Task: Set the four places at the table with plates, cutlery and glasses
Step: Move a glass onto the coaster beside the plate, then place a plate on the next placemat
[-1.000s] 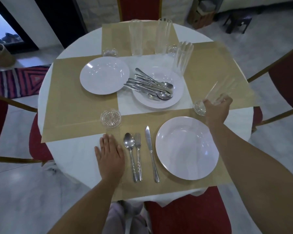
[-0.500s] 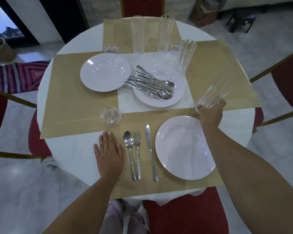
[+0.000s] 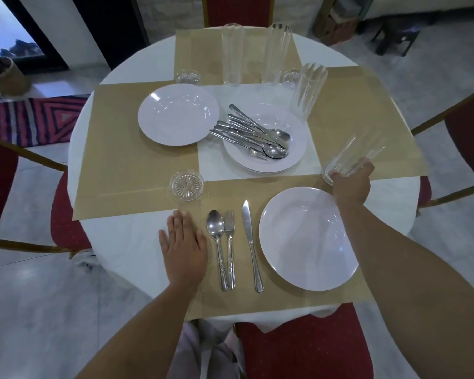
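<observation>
My right hand (image 3: 352,184) grips a tall clear glass (image 3: 352,157) near its base, tilted to the right, just beyond the near white plate (image 3: 307,239). My left hand (image 3: 182,246) lies flat and open on the table, left of a spoon (image 3: 216,242), fork (image 3: 230,244) and knife (image 3: 250,242) laid side by side. A second white plate (image 3: 178,114) sits on the left placemat. In the middle, stacked plates (image 3: 298,143) carry a pile of cutlery (image 3: 253,135). Three tall glasses (image 3: 276,53) stand at the back.
A small cut-glass coaster (image 3: 186,184) lies beyond my left hand; similar ones (image 3: 188,76) sit at the back. Tan placemats (image 3: 115,160) cover a round white-clothed table (image 3: 126,242). Red chairs (image 3: 304,348) ring it.
My right hand has drawn the tilted glass slightly nearer and lower, toward the far right edge of the near plate. My left hand has stayed flat in place.
</observation>
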Action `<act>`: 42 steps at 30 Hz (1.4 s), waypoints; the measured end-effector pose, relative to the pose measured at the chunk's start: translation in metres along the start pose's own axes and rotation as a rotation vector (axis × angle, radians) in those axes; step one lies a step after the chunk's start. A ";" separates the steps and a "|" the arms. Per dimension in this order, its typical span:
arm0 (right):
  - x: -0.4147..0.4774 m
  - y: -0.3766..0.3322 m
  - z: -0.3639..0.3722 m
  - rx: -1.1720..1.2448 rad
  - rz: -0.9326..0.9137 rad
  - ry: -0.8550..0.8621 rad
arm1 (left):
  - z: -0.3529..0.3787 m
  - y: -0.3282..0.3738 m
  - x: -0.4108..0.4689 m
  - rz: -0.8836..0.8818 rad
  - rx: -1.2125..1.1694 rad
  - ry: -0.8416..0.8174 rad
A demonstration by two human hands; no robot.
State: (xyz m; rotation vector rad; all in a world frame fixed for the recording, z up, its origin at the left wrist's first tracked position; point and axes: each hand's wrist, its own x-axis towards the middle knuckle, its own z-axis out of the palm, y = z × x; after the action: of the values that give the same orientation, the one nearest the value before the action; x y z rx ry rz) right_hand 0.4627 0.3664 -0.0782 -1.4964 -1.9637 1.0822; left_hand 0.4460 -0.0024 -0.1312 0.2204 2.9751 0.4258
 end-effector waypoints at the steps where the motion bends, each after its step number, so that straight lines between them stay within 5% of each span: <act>1: 0.000 0.000 0.000 -0.003 0.001 -0.003 | 0.001 0.000 0.000 0.001 -0.002 0.000; 15: -0.050 -0.025 -0.005 0.054 0.022 0.047 | -0.007 -0.005 0.003 0.043 -0.013 -0.076; 26: -0.137 -0.059 0.015 -0.030 -0.075 -0.156 | -0.059 -0.021 0.024 0.178 0.050 -0.257; 33: -0.213 -0.088 0.058 0.014 -0.028 -0.180 | -0.110 -0.052 0.076 0.284 0.077 -0.152; 42: -0.283 -0.132 0.144 0.035 -0.002 -0.170 | -0.153 -0.126 0.159 0.404 0.057 -0.216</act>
State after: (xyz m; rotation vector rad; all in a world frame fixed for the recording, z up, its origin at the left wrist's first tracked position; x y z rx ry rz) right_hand 0.3672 0.0397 -0.0277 -1.4255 -2.0465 1.2734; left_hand 0.2518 -0.1377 -0.0386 0.8247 2.7246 0.3317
